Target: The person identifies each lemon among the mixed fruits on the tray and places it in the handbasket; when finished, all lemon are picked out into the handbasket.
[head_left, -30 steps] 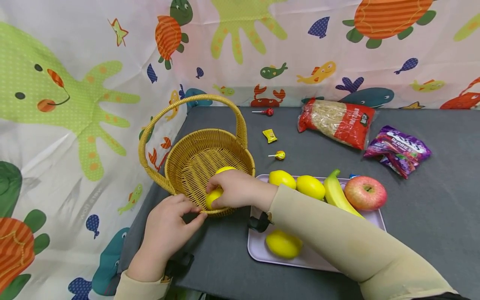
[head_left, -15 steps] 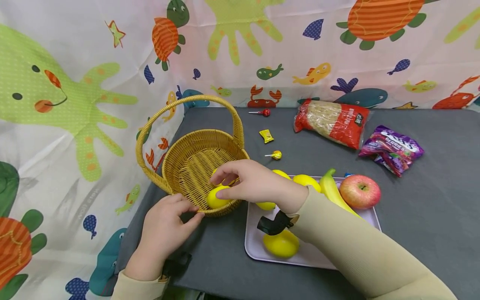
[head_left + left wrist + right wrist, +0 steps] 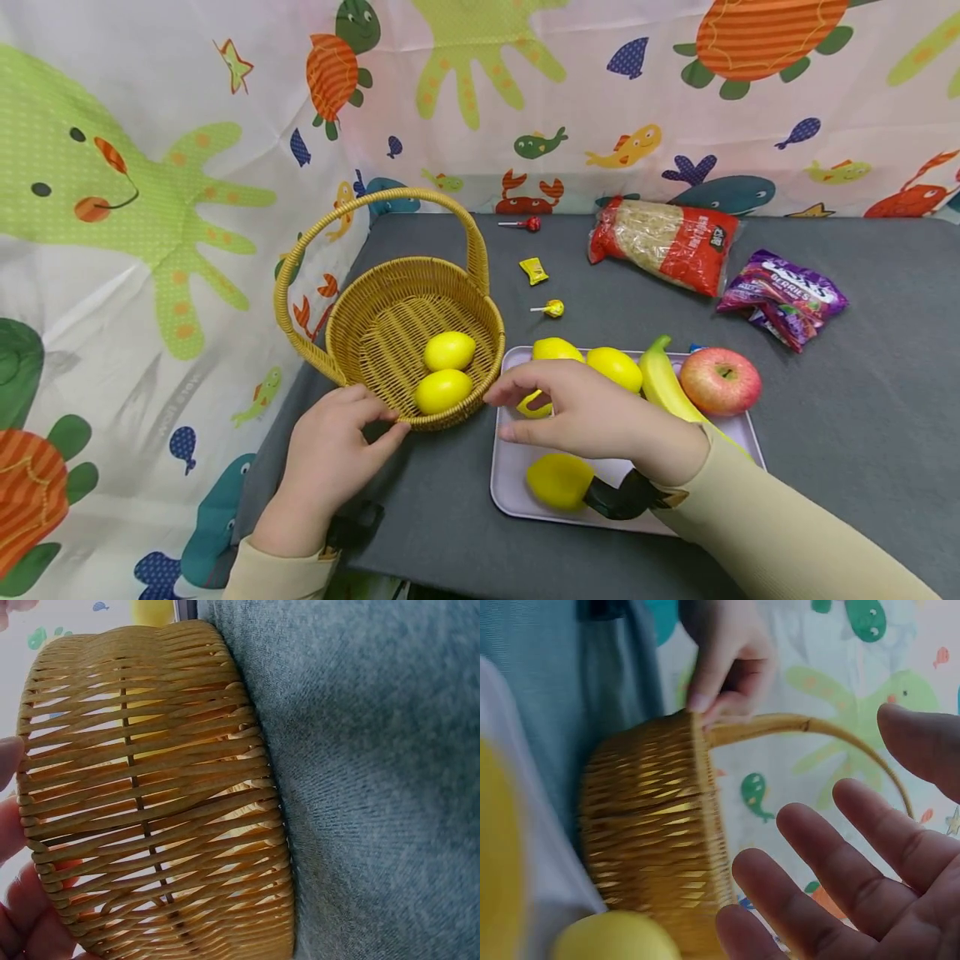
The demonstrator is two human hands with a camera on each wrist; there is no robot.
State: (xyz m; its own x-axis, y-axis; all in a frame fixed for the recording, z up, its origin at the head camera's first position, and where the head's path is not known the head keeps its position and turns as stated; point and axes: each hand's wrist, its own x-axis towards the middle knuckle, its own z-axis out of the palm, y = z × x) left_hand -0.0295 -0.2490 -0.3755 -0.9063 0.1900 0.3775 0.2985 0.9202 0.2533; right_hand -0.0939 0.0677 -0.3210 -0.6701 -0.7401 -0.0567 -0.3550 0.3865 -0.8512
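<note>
A wicker basket (image 3: 352,333) with a tall handle stands at the left, and two lemons (image 3: 444,392) lie inside it. My left hand (image 3: 330,467) pinches the near rim between thumb and fingers; the left wrist view shows its fingertips at the woven wall (image 3: 150,802). Over the left part of the lilac tray (image 3: 517,500), my right hand (image 3: 585,412) hovers with spread fingers and holds nothing. Several lemons (image 3: 558,482) rest on that tray, one partly hidden behind the right hand. A banana (image 3: 666,387) and a red apple (image 3: 720,381) lie at its right side.
Behind the tray lie a yellow lollipop (image 3: 553,308), a yellow wrapped candy (image 3: 534,271) and a red lollipop (image 3: 532,223). Farther right are a red-and-clear food bag (image 3: 667,244) and a purple snack bag (image 3: 783,296). A printed curtain (image 3: 465,150) borders the table's back and left.
My right hand has let go of a lemon in the basket and moved right, out over the tray. The left hand stays at the basket rim.
</note>
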